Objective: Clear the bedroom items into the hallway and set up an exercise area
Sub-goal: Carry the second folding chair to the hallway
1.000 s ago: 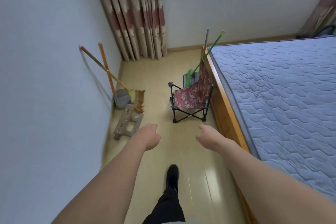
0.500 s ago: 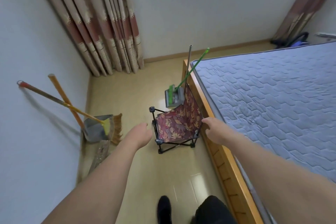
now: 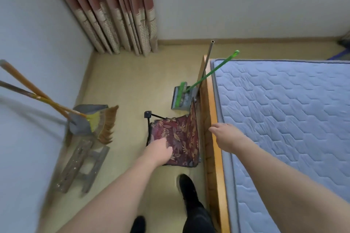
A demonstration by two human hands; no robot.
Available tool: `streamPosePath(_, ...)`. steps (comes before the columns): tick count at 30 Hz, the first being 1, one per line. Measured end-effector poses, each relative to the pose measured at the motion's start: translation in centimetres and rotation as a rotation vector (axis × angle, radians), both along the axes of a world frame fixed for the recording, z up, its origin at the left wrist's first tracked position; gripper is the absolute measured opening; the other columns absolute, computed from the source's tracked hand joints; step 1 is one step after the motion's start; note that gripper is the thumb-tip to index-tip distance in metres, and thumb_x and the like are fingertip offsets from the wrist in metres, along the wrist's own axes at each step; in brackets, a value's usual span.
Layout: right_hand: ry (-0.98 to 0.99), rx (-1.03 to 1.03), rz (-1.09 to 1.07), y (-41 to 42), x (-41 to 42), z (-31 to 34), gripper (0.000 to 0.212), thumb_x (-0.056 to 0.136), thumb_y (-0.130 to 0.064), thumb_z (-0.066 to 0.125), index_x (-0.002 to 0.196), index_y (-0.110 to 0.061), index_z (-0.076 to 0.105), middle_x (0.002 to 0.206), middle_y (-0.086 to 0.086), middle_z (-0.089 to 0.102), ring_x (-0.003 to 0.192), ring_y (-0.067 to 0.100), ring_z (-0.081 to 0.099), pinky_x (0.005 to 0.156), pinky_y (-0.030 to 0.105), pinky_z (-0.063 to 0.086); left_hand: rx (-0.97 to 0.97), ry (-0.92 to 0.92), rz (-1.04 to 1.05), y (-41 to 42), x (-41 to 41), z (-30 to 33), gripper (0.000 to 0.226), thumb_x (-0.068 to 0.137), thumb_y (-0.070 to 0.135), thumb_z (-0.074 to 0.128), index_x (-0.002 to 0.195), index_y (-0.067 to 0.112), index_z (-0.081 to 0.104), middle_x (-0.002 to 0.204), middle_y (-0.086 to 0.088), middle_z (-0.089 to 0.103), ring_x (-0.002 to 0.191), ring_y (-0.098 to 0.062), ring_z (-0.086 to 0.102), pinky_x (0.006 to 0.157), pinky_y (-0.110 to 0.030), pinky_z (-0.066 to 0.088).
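1. the left hand [image 3: 160, 150] reaches down over the front left part of the folding chair [image 3: 178, 138]; its fingers curl downward at the seat fabric, but whether this grip has closed on the fabric cannot be told.
2. the right hand [image 3: 224, 135] hangs above the wooden bed frame [image 3: 213, 119], just beside the chair's backrest; its grip looks loosely curled and holds nothing that shows.
3. the folding chair, with floral red fabric and a black frame, stands on the floor [image 3: 136, 81] right against the long side of the bed frame.
4. beyond the chair, a green-handled mop [image 3: 200, 79] and a metal pole [image 3: 207, 58] lean at the bed frame's corner, over a grey dustpan [image 3: 180, 102].
5. the blue quilted mattress [image 3: 284, 119] fills the right side.
6. along the left wall, a straw broom [image 3: 106, 125] and a second dustpan [image 3: 81, 121] lean with their long handles crossed; a grey wooden stool [image 3: 79, 166] lies beside them on the floor.
7. curtains [image 3: 117, 9] hang in the far corner.
8. a dark shoe [image 3: 186, 185] stands on the floor near the bed frame.
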State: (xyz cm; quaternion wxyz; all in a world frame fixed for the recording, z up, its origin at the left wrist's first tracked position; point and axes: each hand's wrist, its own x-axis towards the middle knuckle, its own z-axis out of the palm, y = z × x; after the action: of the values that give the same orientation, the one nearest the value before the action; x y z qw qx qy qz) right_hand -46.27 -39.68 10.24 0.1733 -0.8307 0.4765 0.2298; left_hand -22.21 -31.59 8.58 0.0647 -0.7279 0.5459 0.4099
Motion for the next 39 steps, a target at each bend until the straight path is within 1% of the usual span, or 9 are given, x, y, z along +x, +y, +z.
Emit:
streamPosePath(11,-0.049,-0.023,0.376,-13.6,0.4,-16.5,0.077,0.089,-0.005,0.057,0.153,-0.025,0.019,0.160,0.009,0.013,0.146,0.028,0.016,0.116,0.039,0.024,0.194,0.015,0.264,-10.6,-11.8,-15.4,0.050,0.093,0.056,0.050,0.109,0.010,0.061,0.107,-0.008,0.066,0.098,-0.031,0.063,0.078,-0.033,0.050)
streamPosePath(15,-0.021,-0.123,0.496,-14.6,1.5,-19.8,0.057,0.091,-0.016,0.057,0.145,-0.022,0.040,0.159,0.009,0.016,0.146,0.030,0.013,0.115,0.041,0.023,0.224,-0.019,0.308,-11.0,-13.3,-18.7,0.037,0.094,0.044,0.054,0.097,0.009,0.064,0.099,-0.011,0.067,0.091,-0.033,0.064,0.069,-0.033,0.046)
streamPosePath(17,-0.004,-0.144,0.548,-15.0,2.5,-20.8,0.041,0.092,-0.020,0.055,0.132,-0.020,0.056,0.151,0.010,0.036,0.144,0.031,0.019,0.115,0.042,0.021,0.217,-0.030,0.337,-11.0,-12.8,-19.8,0.022,0.094,0.028,0.054,0.090,0.009,0.064,0.098,-0.013,0.068,0.090,-0.034,0.064,0.069,-0.034,0.047)
streamPosePath(20,-0.024,-0.161,0.633,-14.8,4.9,-19.6,0.021,0.086,-0.016,0.060,0.104,-0.017,0.073,0.106,0.004,0.068,0.113,0.028,0.053,0.111,0.041,0.029,0.212,-0.044,0.369,-10.0,-10.6,-18.7,0.015,0.094,0.018,0.054,0.089,0.008,0.065,0.097,-0.013,0.067,0.090,-0.034,0.064,0.070,-0.036,0.048)
streamPosePath(23,-0.083,-0.171,0.734,-14.2,8.0,-18.0,0.016,0.059,-0.005,0.078,0.065,-0.018,0.072,0.062,-0.002,0.063,0.067,0.024,0.060,0.097,0.042,0.047,0.206,-0.066,0.435,-8.4,-7.8,-16.7,0.022,0.095,0.019,0.052,0.092,0.002,0.065,0.098,-0.017,0.065,0.092,-0.037,0.064,0.076,-0.039,0.052)
streamPosePath(25,-0.163,-0.196,0.846,-13.0,11.7,-15.4,0.025,0.042,-0.001,0.080,0.052,-0.019,0.066,0.051,-0.003,0.057,0.055,0.023,0.056,0.087,0.038,0.053,0.172,-0.068,0.523,-6.0,-4.1,-14.2,0.017,0.092,0.014,0.054,0.090,0.001,0.064,0.099,-0.019,0.066,0.091,-0.037,0.064,0.076,-0.040,0.051)
streamPosePath(29,-0.205,-0.176,0.999,-8.4,19.4,-9.0,0.027,0.041,-0.004,0.081,0.059,-0.019,0.069,0.057,-0.003,0.060,0.058,0.021,0.060,0.083,0.034,0.054,0.094,-0.154,0.659,0.4,2.8,-8.4,0.023,0.094,0.015,0.053,0.111,0.006,0.065,0.109,-0.018,0.066,0.104,-0.037,0.063,0.081,-0.035,0.047)
streamPosePath(32,-0.167,-0.120,1.073,-3.7,23.0,-4.7,0.023,0.073,-0.002,0.068,0.093,-0.014,0.068,0.092,0.004,0.065,0.088,0.026,0.063,0.080,0.033,0.046,0.053,-0.232,0.678,5.9,6.2,-4.0,0.019,0.093,0.015,0.052,0.104,0.008,0.066,0.102,-0.017,0.069,0.097,-0.036,0.065,0.072,-0.035,0.045)
streamPosePath(39,-0.102,-0.055,1.261,13.5,27.5,1.7,0.029,0.084,-0.002,0.051,0.106,-0.015,0.064,0.107,0.004,0.062,0.095,0.026,0.063,0.078,0.035,0.052,0.106,-0.344,0.646,24.1,7.9,3.8,0.021,0.090,0.009,0.053,0.105,0.005,0.067,0.107,-0.016,0.068,0.100,-0.035,0.065,0.078,-0.038,0.050)
